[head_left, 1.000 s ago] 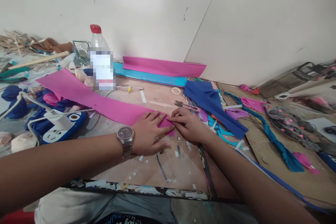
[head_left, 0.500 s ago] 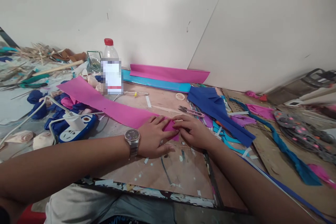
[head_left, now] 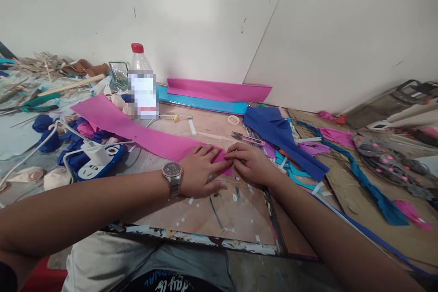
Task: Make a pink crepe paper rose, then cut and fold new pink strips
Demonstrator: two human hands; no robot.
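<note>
A long pink strip (head_left: 150, 140), of cloth or crepe paper, curves across the board from the upper left to its right end under my hands. My left hand (head_left: 201, 171) lies flat on it with the fingers stretched out, a watch (head_left: 171, 171) on the wrist. At the strip's right end, my right hand (head_left: 249, 164) has its fingertips pinched together on the pink edge, touching the left fingertips. Beyond my right hand lie thread snips (head_left: 251, 138) and a ring of pale tape (head_left: 233, 120).
Against the wall stand a red-capped bottle (head_left: 140, 61) and a folded pink sheet (head_left: 219, 90). Blue cloth (head_left: 273, 123) and scraps lie to the right. On the left are a power strip (head_left: 102, 164) with cords, rolled cloth flowers (head_left: 25, 177) and green-handled pliers (head_left: 41, 102).
The view has shifted slightly. My hands stay at the strip's right end, with the right fingers drawn a little closer together over the edge.
</note>
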